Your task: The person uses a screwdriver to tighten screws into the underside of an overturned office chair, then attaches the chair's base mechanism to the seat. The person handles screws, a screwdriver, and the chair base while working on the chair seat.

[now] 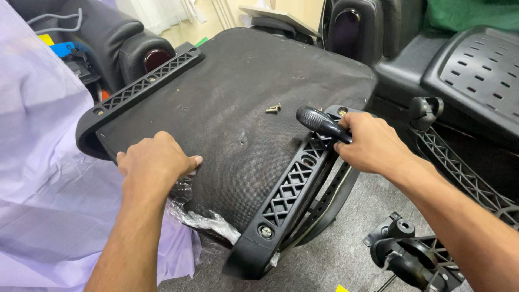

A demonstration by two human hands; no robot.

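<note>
Currently, the head view looks down on an upturned chair seat (238, 103), its underside covered in black fabric and facing up.

Left hand (154, 162): it lies palm down on the near edge of the seat, fingers curled loosely over the fabric. It presses on the seat and grips no separate object. Crumpled clear plastic wrap (203, 219) sticks out from under the seat just below this hand.

Right hand (370, 143): its fingers are closed around the black handle of a tool (320, 123). The handle points up and to the left, away from the hand. The working tip is hidden behind the hand and the armrest, so the kind of tool cannot be told.

Right armrest bracket (292, 189): this black plastic part with lattice openings lies along the right side of the seat. A bolt head (265, 232) shows at its near end. The tool sits over its far end.

Left armrest bracket (143, 86): a matching part lies along the far left edge of the seat.

Two loose brass screws (273, 108) lie on the fabric, just left of the tool handle.

Surroundings: a lilac cloth (48, 178) lies to the left. A chair base with a caster (425, 111) lies on the grey floor to the right. Other black chair parts lie beyond the seat.
</note>
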